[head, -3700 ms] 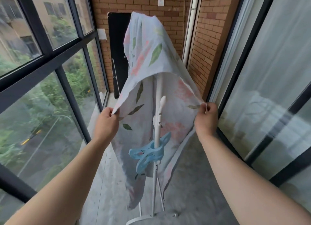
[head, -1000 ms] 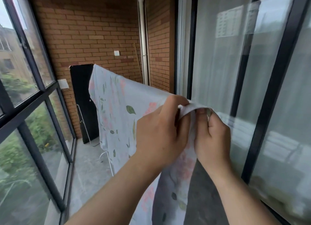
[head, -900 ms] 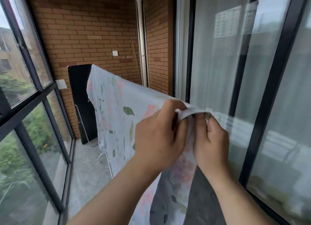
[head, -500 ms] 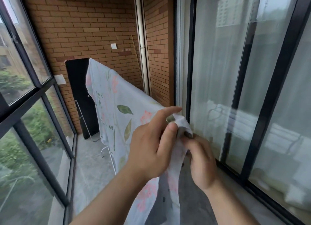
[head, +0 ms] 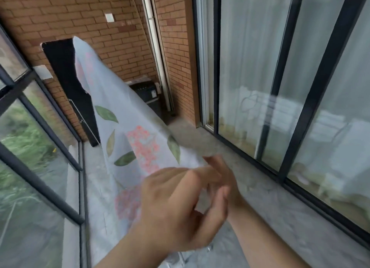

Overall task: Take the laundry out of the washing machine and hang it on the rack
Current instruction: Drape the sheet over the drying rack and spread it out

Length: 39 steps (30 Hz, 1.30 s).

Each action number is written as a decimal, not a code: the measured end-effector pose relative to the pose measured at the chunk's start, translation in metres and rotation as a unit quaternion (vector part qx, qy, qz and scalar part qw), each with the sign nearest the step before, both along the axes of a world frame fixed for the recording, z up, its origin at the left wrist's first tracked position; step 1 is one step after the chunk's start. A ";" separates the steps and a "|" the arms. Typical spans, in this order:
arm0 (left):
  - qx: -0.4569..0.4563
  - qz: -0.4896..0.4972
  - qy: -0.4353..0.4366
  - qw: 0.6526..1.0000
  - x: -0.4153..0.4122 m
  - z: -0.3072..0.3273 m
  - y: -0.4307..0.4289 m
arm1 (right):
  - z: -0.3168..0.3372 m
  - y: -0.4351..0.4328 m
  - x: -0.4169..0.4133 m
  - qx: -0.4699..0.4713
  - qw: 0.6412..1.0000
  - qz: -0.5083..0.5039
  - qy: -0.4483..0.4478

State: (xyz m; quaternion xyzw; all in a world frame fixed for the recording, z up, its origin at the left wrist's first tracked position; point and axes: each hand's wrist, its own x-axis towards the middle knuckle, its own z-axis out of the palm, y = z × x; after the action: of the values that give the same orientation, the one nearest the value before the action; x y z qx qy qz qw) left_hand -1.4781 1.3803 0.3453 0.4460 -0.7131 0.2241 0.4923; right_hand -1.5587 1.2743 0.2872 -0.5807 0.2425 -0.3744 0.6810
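Floral sheet (head: 128,139) ends with its near corner right between the two hands, and the next move turns on that corner; nearest the camera is the left hand (head: 176,211), fingers loosely curled, index stretched out just under the sheet's edge; just behind it, partly covered by it, is the right hand (head: 228,179), fingertips up at the corner, a strip of white cloth showing between the two; motion blur is heavy here, so I cannot tell whether either hand truly pinches the cloth or merely touches it; both hands sit at the same end, the left slightly nearer, so any tug to spread the sheet would likely come toward the person and to the right; from the corner the cloth's long axis runs away and up to the left, rising to a peak in front of the black panel (head: 58,67) that leans on the brick wall (head: 100,7).
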 end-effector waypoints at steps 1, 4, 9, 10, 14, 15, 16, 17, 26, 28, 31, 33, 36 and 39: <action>0.002 -0.013 -0.022 1.000 -0.006 -0.005 -0.009 | -0.003 -0.013 0.000 0.012 1.000 -0.001 0.018; 0.052 0.005 -0.031 0.998 -0.020 -0.025 -0.050 | -0.011 -0.055 -0.004 0.087 0.995 -0.028 0.042; 0.162 0.099 0.034 0.981 -0.033 -0.069 -0.139 | -0.043 -0.150 -0.034 0.067 0.990 -0.083 0.092; 0.185 0.133 0.049 0.972 -0.037 -0.079 -0.158 | -0.048 -0.171 -0.040 0.073 0.989 -0.077 0.102; 0.244 0.253 0.139 0.926 -0.049 -0.098 -0.234 | -0.061 -0.254 -0.067 0.086 0.983 -0.048 0.158; 0.255 0.274 0.159 0.914 -0.053 -0.099 -0.258 | -0.062 -0.279 -0.075 0.081 0.981 -0.038 0.175; 0.266 0.291 0.168 0.903 -0.054 -0.099 -0.276 | -0.063 -0.299 -0.080 0.077 0.979 -0.029 0.187; 0.276 0.302 0.174 0.896 -0.054 -0.097 -0.291 | -0.061 -0.316 -0.082 0.077 0.978 -0.021 0.194; 0.266 0.389 0.225 0.853 0.010 -0.094 -0.418 | -0.068 -0.459 -0.010 0.038 0.979 0.069 0.189; 0.246 0.405 0.261 0.841 0.043 -0.099 -0.446 | -0.068 -0.493 0.019 -0.004 0.977 0.076 0.200; 0.219 0.426 0.327 0.815 0.103 -0.109 -0.494 | -0.067 -0.553 0.073 -0.092 0.969 0.075 0.218; 0.220 0.433 0.353 0.800 0.135 -0.112 -0.521 | -0.061 -0.587 0.099 -0.119 0.962 0.084 0.232; 0.222 0.424 0.388 0.787 0.192 -0.106 -0.574 | -0.047 -0.644 0.150 -0.162 0.946 0.104 0.260; 0.223 0.428 0.377 0.790 0.253 -0.090 -0.632 | -0.031 -0.704 0.213 -0.177 0.945 0.100 0.256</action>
State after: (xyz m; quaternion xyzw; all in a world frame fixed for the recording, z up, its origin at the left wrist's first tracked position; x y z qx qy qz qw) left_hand -1.2252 0.7480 0.2549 0.8520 -0.2370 0.0606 0.4630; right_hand -1.3461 0.5701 0.2563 -0.7897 0.2795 -0.1800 0.5156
